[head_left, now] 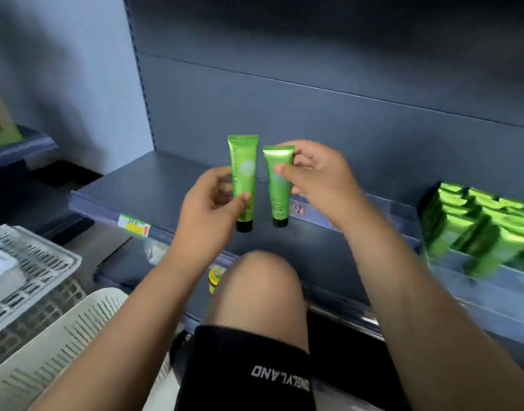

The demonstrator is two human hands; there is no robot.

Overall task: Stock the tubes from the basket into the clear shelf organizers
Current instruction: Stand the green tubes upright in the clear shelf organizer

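My left hand pinches a green tube with a black cap, held upright with the cap down, in front of the grey shelf. Beside it, my right hand pinches a second green tube, also cap down and a little lower at its top. The two tubes stand side by side, a small gap between them. At the right, several green tubes stand packed in a clear shelf organizer. Part of a white slotted basket shows at the lower left.
A second pale basket sits at the left, a white box inside it. My bare knee and black shorts rise below the hands. A yellow-green price tag marks the shelf's front edge. A lower shelf lies behind the knee.
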